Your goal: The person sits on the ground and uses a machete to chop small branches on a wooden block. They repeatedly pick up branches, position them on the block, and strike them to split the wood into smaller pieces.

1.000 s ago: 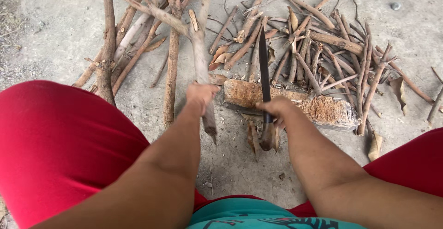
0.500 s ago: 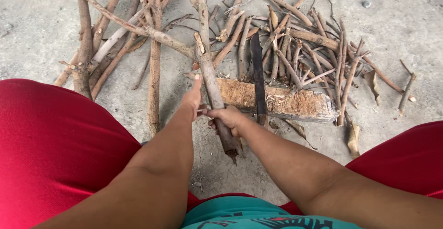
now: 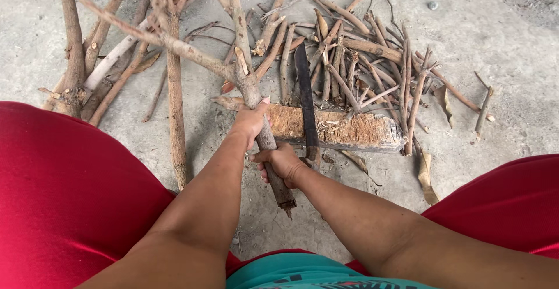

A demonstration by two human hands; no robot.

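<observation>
- The person is gripping a long, forked brown branch point(image 3: 256, 97) with both hands: the left hand point(image 3: 251, 121) is closing around it higher up, just where it crosses the rough, splintered wooden chopping block point(image 3: 343, 130), and the right hand point(image 3: 283, 162) is wrapping it lower down, near the cut butt end over the grey concrete floor point(image 3: 501, 38).
- The dark, long-bladed machete point(image 3: 305, 99) is lying loose across the block, just beside the right hand; a jerk of the branch could be knocking the blade, so that it is sliding toward the fingers or a leg.
- The branch's upper forks are tangling with the loose pile of thin dry sticks point(image 3: 372, 67) and the thicker branches at the left point(image 3: 75, 62); pulling hard may be snagging them, and a sudden release could be whipping a twig upward.
- The bark is looking rough and knotty, so the palms are risking scrapes or splinters if the grip is slipping.
- The red-clad knees point(image 3: 64, 190) are sitting close on either side, leaving little room.
</observation>
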